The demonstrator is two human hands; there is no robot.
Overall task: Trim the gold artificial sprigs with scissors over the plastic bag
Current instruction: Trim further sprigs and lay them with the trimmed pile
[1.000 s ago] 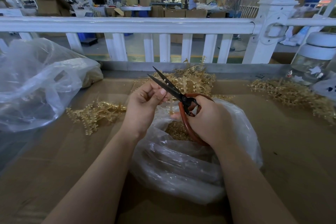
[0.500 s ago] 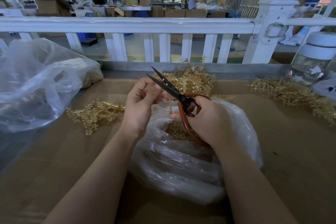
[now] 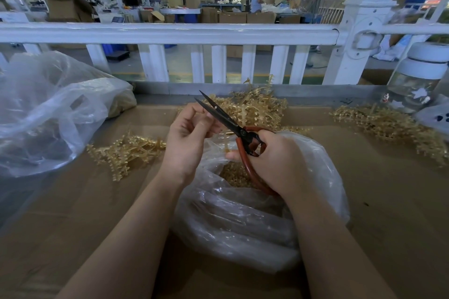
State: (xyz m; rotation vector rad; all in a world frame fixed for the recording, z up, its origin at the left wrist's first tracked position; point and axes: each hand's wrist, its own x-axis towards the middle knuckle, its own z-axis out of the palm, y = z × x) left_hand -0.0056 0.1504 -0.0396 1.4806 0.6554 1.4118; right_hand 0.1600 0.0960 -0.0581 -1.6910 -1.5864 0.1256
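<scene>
Left hand [image 3: 187,138] shifted; its sprig stays hidden.

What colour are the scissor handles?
Reddish-brown loop handles on the black-bladed scissors, clearest in the head view.

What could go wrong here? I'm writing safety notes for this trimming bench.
The open blades of the scissors sit right against the left hand, so a cut could nick its fingertips. The sprig it pinches is small, so it may slip. Cuttings could miss the plastic bag and land on the cardboard.
</scene>
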